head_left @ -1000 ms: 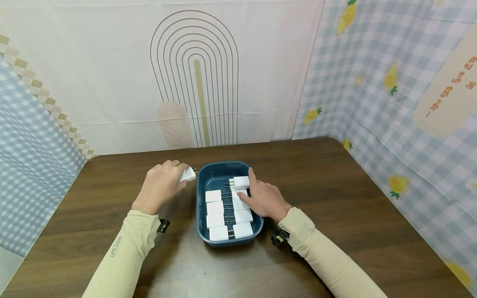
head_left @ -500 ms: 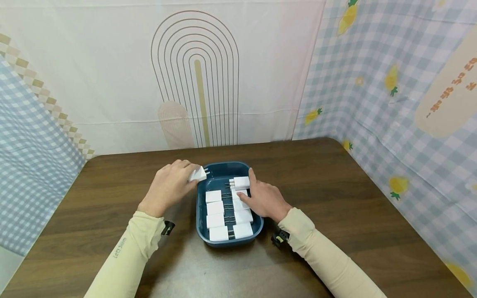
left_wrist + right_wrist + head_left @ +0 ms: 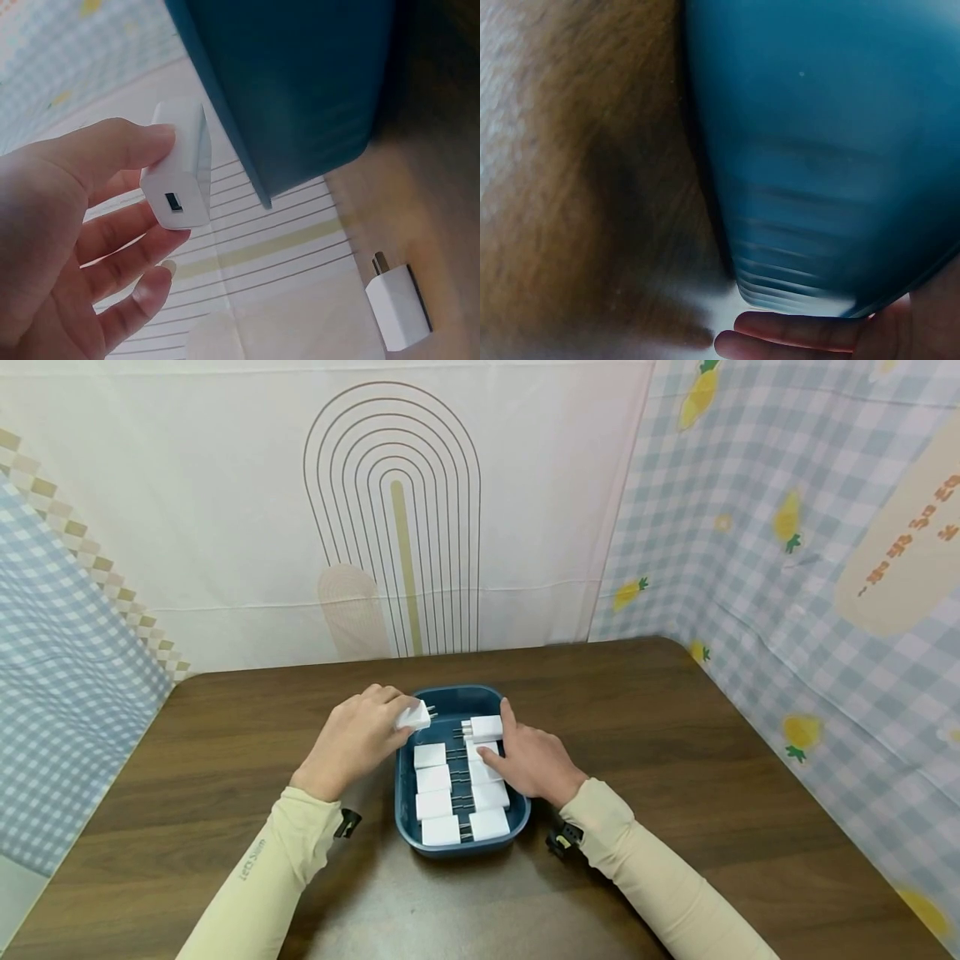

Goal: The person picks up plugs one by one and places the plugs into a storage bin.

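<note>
My left hand (image 3: 362, 733) pinches a white USB charger (image 3: 176, 169) between thumb and fingers, over the left rim of a blue tray (image 3: 406, 831). Its prongs point right, and its USB port shows in the left wrist view. Inside the tray, white chargers (image 3: 433, 779) lie in two columns, prongs towards the middle. My right hand (image 3: 536, 758) rests at the tray's right rim. Its thumb reaches inside over the right column, and its index finger lies beside the farthest charger (image 3: 487, 727) there. Straight fingers (image 3: 799, 332) show outside the tray wall in the right wrist view.
Another white charger (image 3: 397, 307) sits on the table beside the tray in the left wrist view; I cannot make it out in the head view. The brown wooden table (image 3: 660, 718) meets patterned cloth (image 3: 525, 527) at its back and sides.
My left hand has moved right with the charger, from beside the tray to over its left rim. The right hand and the chargers in the tray have stayed in place.
</note>
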Tool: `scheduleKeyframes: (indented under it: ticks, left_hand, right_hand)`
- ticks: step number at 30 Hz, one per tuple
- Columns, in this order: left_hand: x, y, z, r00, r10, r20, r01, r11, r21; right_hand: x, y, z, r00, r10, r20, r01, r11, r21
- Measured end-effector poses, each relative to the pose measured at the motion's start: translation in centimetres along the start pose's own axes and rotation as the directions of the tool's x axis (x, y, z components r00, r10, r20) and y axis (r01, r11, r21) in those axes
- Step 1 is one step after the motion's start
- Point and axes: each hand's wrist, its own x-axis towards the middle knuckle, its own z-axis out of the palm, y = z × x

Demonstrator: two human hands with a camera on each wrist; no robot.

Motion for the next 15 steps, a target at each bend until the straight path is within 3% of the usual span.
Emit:
scheduleKeyframes:
  ticks: [9,15]
  left_hand:
    - [0.2,0.5,1.0,0.999,0.029,0.045,-0.026,0.997,-0.068]
    - [0.2,0.5,1.5,0.998,0.049,0.042,-0.046,0.997,-0.069]
  right_hand:
    - [0.0,0.1,0.0,1.000,0.012,0.006,-0.012,1.000,0.004]
    - [0.1,0.0,0.0,1.000,0.010,0.008,-0.010,1.000,0.003]
